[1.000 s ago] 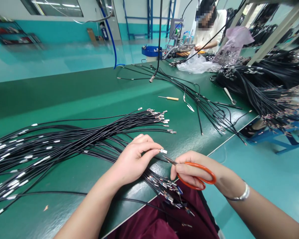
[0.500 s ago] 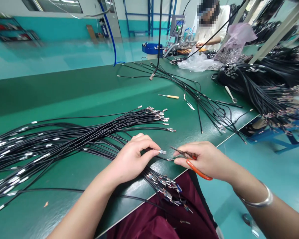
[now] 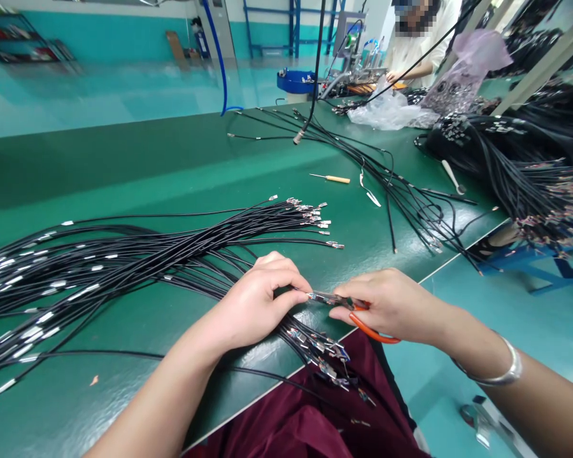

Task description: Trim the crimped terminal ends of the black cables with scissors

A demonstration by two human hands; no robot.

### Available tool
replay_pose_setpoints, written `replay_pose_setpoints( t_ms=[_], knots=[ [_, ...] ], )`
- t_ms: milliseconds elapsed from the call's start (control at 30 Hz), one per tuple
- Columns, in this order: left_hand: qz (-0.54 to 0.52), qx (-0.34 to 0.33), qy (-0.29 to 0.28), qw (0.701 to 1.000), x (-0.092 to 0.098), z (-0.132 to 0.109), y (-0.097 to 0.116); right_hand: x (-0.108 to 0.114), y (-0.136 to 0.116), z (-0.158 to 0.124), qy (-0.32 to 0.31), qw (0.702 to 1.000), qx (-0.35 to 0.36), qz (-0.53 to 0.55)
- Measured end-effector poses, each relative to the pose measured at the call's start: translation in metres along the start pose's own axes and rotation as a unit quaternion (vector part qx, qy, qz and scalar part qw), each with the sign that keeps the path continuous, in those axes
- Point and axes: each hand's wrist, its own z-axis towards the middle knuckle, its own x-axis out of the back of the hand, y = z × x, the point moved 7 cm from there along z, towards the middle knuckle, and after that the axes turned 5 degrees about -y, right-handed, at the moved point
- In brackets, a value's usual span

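Observation:
My left hand (image 3: 255, 308) pinches the end of a black cable between thumb and forefinger, its small metal connector (image 3: 311, 296) sticking out to the right. In my right hand (image 3: 396, 305) is a pair of pliers (image 3: 375, 331) with orange handles. The jaws of the pliers reach the connector at my left fingertips; whether they are closed on it is too small to tell. Below my hands, several cable ends with metal connectors (image 3: 322, 356) hang over the table edge. Behind my left hand lies a large bundle of black cables (image 3: 186, 251) with white labels.
A yellow-handled pick (image 3: 337, 180) and a white strip (image 3: 373, 199) lie on the green table (image 3: 138, 165). Loose cables (image 3: 386, 178) stretch toward the right edge. A thick cable pile (image 3: 487, 152) stands at right. A black cable (image 3: 315, 83) hangs overhead. A co-worker (image 3: 423, 51) sits at the back.
My right hand has moved slightly left, bringing the pliers' jaws from just beside the connector onto it. My left hand keeps its pinch. The whole view has shifted slightly.

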Motion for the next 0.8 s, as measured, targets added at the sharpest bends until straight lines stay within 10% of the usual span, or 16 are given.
replay_pose_setpoints(
  t_ms=[800],
  knots=[
    [-0.028, -0.003, 0.003, 1.000, -0.0007, 0.0009, -0.0018, 0.0034, -0.0019, 0.0036, -0.012, 0.999, 0.012, -0.045]
  ],
)
